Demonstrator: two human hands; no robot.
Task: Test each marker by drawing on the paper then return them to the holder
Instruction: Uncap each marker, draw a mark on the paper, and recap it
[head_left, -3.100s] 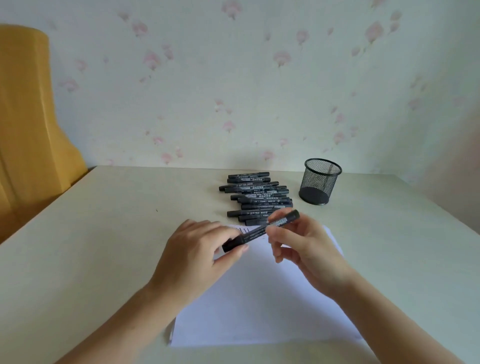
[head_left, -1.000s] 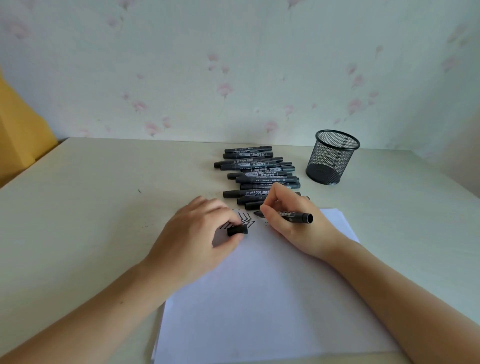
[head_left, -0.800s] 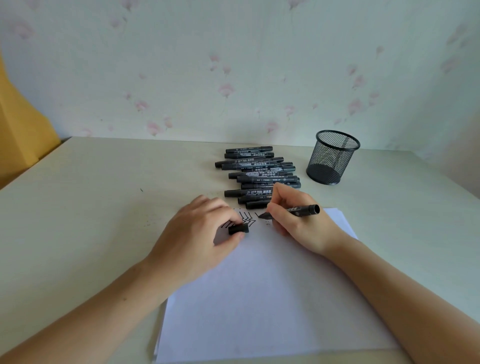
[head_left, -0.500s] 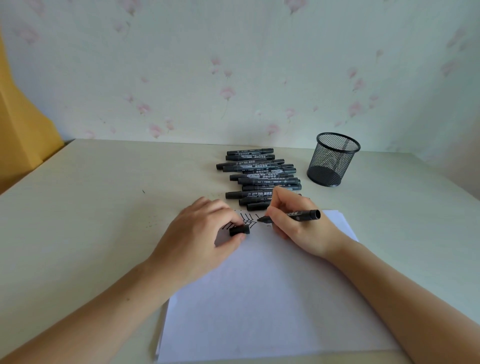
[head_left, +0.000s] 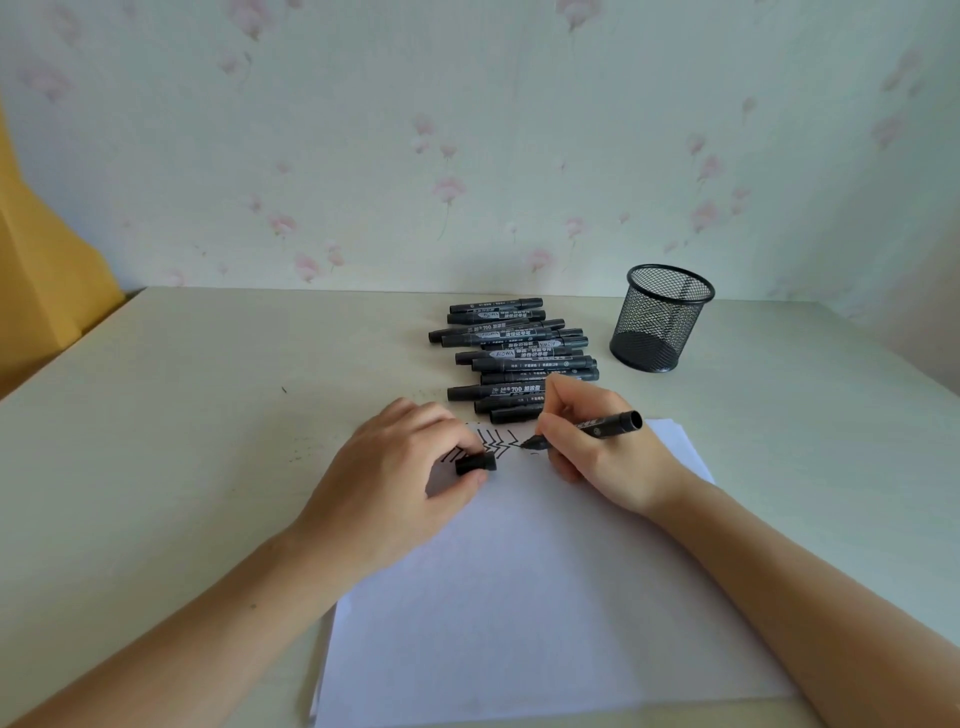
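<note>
Head view shows the testing step under way. Taking the paper (head_left: 545, 597) as landmark: the right hand (head_left: 592, 447) rests on its far edge, fingers (head_left: 558, 431) curled round an uncapped marker (head_left: 597, 428) in a writing grip, tip down on or just above the sheet, beside a cluster of black zigzag strokes (head_left: 493, 447). The left hand (head_left: 395, 483) lies on the paper's far left corner, its fingers pinching the marker's cap (head_left: 475, 463) and its weight pinning the sheet.

Judging from this, the mark is nearly made; next the cap has to go back on the tip, which calls for bringing both hands together and lining cap and nib up, then carrying the marker to the mesh holder (head_left: 660, 319), standing upright on the desk (head_left: 208, 415) beyond the paper's far right corner and apparently empty.

A row of capped markers (head_left: 514, 353) lies just beyond the paper's far edge, touching one another, untested as far as I can judge. It sits beside the route to the holder; a sweeping wrist could scatter it.
</note>
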